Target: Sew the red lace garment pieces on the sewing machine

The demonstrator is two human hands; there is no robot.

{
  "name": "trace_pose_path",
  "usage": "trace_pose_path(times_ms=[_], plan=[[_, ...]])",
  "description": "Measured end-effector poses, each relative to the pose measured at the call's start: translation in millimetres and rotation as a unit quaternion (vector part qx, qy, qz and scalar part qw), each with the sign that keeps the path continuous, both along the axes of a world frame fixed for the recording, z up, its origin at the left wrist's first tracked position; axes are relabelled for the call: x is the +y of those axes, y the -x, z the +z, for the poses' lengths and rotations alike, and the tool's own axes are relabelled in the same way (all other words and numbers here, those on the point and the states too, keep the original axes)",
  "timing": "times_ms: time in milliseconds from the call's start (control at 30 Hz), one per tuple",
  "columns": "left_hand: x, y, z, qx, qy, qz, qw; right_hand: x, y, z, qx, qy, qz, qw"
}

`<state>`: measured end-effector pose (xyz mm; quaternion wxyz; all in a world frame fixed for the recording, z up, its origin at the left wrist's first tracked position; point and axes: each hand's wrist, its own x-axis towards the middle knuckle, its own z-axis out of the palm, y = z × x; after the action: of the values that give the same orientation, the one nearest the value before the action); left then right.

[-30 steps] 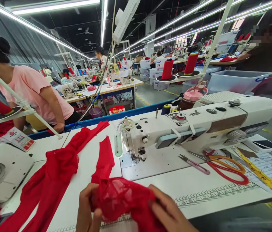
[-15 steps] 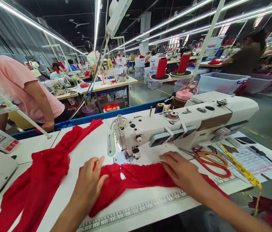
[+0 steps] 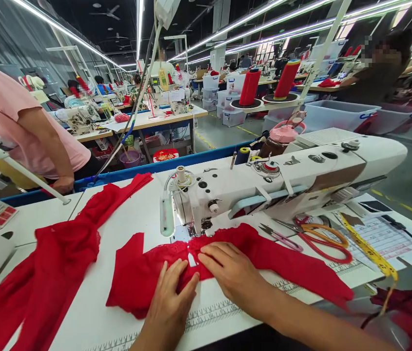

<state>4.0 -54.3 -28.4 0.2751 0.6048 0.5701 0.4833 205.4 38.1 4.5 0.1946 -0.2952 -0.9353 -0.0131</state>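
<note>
A red lace-edged fabric piece (image 3: 279, 253) lies across the white table in front of the sewing machine (image 3: 235, 190). Its upper lace edge reaches the needle area, where a small white gap shows between two red parts. My left hand (image 3: 171, 292) rests on the fabric left of that gap, fingers stretched out and thumb apart. Just right of the gap, my right hand (image 3: 229, 273) lies on the cloth with its fingers extended side by side; its thumb is hidden. Both hands press on the fabric from above, close together.
More red fabric (image 3: 59, 248) is heaped at left. Orange-and-red-handled scissors (image 3: 328, 239), small snips (image 3: 282, 238) and a yellow tape measure (image 3: 368, 248) lie at right. A printed ruler (image 3: 206, 317) runs along the front edge. A person in pink (image 3: 41, 122) leans nearby at left.
My hands have come together at the gap, the right one moving left and the left one moving right. The red fabric has shifted up to the needle area. The snips are now uncovered.
</note>
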Motion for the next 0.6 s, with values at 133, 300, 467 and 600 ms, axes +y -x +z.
trace_pose_path(times_ms=[133, 300, 467, 600], plan=[[-8, -11, -0.4, -0.057, -0.038, 0.052, 0.996, 0, 4, 0.2, -0.010, 0.053, -0.015, 0.998], [7, 13, 24.0, 0.046, -0.005, 0.054, 0.997, 12, 7, 3.6, 0.006, 0.081, -0.072, 0.994], [52, 29, 50.8, 0.168, 0.131, 0.039, 0.976, 28, 19, 10.7, -0.002, 0.144, -0.069, 0.987], [64, 25, 60.6, 0.130, 0.199, -0.024, 0.971, 33, 16, 17.4, 0.002, 0.219, -0.040, 0.975]])
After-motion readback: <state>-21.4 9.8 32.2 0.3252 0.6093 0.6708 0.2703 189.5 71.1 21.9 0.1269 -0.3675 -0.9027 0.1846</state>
